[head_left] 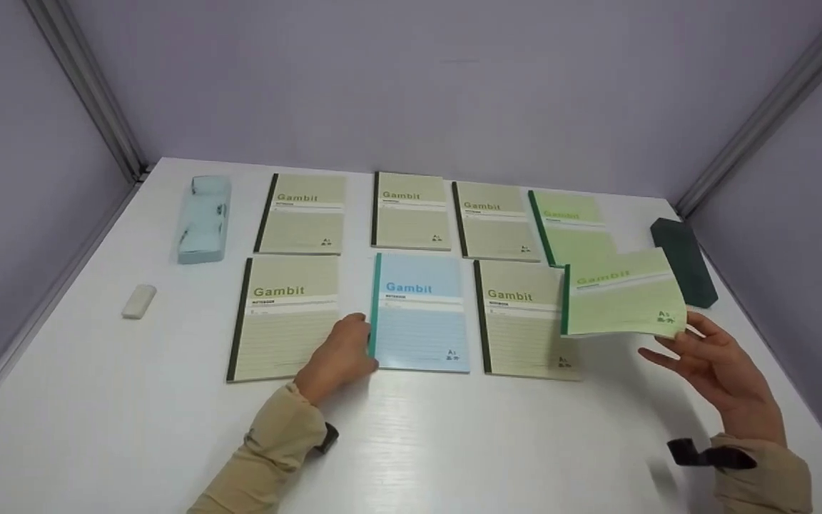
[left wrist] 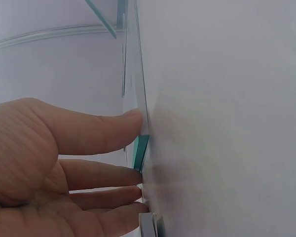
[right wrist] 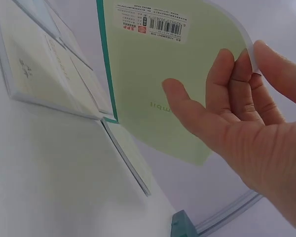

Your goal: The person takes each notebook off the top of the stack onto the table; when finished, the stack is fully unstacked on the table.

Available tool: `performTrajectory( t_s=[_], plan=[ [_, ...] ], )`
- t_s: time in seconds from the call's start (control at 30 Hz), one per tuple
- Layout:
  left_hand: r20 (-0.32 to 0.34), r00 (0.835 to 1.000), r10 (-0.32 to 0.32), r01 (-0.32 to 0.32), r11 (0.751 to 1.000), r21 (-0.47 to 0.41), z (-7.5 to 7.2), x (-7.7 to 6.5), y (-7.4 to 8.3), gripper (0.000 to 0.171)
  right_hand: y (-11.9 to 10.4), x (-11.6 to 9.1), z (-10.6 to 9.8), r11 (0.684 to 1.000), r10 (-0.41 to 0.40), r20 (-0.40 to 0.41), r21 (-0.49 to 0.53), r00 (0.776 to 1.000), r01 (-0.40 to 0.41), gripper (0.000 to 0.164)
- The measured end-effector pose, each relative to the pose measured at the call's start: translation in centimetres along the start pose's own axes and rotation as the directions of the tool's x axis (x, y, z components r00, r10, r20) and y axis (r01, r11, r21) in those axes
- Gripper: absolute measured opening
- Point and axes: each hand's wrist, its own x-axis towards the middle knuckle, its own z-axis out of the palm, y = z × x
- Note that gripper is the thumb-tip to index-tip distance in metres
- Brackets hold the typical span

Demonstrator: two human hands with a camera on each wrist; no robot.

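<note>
My right hand [head_left: 728, 371] pinches a light green notebook [head_left: 621, 296] by its lower right corner. The notebook is lifted and bends slightly, its green spine to the left. Seen from the right wrist, its back cover [right wrist: 153, 74] bears a barcode label. Below its spine side lies a beige notebook [head_left: 521, 335], partly covered in the head view. My left hand [head_left: 340, 357] is at the lower left of a flat blue notebook [head_left: 422, 321]. In the left wrist view, its fairly straight fingers and thumb [left wrist: 103, 133] reach the teal spine corner [left wrist: 141, 148].
Another beige notebook [head_left: 282, 321] lies left of the blue one. Along the back are several notebooks, including a green one [head_left: 571, 228]. A pale blue pencil case [head_left: 204, 218] and a white eraser [head_left: 140, 302] lie left, a dark green case [head_left: 682, 260] right. Walls border the table.
</note>
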Motion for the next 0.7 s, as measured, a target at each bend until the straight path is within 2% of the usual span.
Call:
performTrajectory(
  t_s=[0.27,0.4,0.5,0.7],
  plan=[
    [0.007,1.000,-0.023,0.023,1.000,0.014,-0.1,-0.2,-0.1,0.049,-0.2,-1.6,-1.2,0.998,0.032,-0.023,0.047,0.999,-0.031,0.050],
    [0.002,1.000,-0.018,0.018,1.000,0.013,0.0,-0.1,0.0,0.048,-0.4,-2.6,-1.8,0.994,0.048,-0.006,0.100,0.999,-0.048,0.051],
    [0.003,1.000,-0.016,0.016,1.000,0.010,0.1,0.0,0.1,0.050,-0.6,-3.4,-2.5,0.992,0.075,0.017,0.099,0.997,-0.076,0.053],
    [-0.001,1.000,-0.010,0.010,1.000,0.021,0.1,0.2,0.1,0.047,-0.6,-4.3,-3.8,0.985,0.163,-0.054,0.058,0.985,-0.160,0.052]
  ],
)
